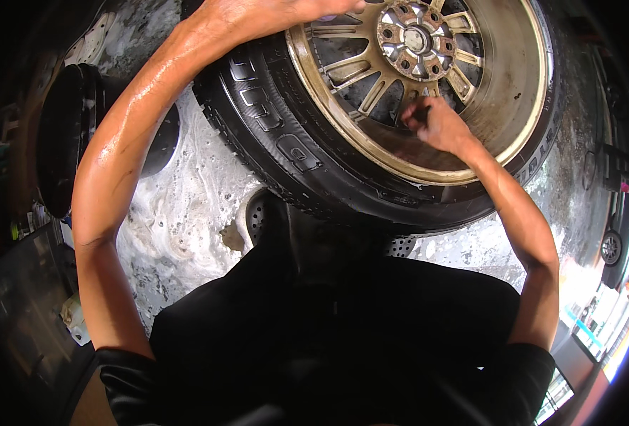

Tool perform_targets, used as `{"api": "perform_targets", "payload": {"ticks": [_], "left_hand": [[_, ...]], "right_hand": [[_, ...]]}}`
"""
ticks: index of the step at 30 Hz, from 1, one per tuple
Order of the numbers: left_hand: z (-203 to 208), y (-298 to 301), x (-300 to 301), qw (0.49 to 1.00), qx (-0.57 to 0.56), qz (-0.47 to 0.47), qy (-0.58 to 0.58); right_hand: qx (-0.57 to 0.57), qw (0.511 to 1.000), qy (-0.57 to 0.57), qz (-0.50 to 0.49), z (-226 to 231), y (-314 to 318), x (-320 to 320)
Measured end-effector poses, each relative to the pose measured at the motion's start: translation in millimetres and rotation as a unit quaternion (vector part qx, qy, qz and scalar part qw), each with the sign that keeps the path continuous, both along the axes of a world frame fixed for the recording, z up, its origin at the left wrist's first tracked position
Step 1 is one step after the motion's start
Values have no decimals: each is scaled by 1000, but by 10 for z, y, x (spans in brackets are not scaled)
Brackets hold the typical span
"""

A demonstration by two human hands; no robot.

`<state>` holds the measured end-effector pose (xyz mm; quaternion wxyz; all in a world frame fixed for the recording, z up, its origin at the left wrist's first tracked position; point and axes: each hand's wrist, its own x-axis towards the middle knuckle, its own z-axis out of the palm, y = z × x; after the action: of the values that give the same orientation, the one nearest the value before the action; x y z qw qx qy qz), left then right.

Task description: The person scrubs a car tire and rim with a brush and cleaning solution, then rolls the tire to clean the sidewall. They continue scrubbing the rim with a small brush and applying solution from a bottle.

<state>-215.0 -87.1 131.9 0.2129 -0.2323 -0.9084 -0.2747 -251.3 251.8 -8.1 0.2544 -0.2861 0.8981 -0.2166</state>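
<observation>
1 tire (pixel 360 190) | raised outlined sidewall lettering (pixel 257 106) | right fingers (pixel 415 115) within rim (pixel 333 117)

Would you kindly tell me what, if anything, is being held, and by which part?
I cannot tell: the right hand is blurred inside the wheel rim, and the left hand is cut off at the top edge.

Well, we're in a car workshop here, or perhaps a wheel-washing bay, I can't tell which! Centre stage, far side, there's a big black tyre (pixel 307 153) on a grimy bronze rim (pixel 502 92). Look down: a hard grey floor (pixel 573 131), wet and swirled with white suds (pixel 186 213) on the left. And over on the right, a dark car (pixel 616 216) stands parked, one wheel (pixel 610 248) in plain sight!
</observation>
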Motion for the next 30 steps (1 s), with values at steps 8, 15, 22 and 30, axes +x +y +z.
{"api": "perform_targets", "payload": {"ticks": [8,15,22,30], "left_hand": [[-123,-106,-23,992,105,1,-65],[-195,-85,-70,994,105,2,-32],[-247,-117,-94,990,139,-19,-26],[-235,-158,-39,993,112,8,-23]], "right_hand": [[-6,999,22,-25,-16,18,39],[-95,995,24,10,-34,39,84],[-13,999,26,26,15,139,-75],[-35,989,83,114,94,113,7]]}}
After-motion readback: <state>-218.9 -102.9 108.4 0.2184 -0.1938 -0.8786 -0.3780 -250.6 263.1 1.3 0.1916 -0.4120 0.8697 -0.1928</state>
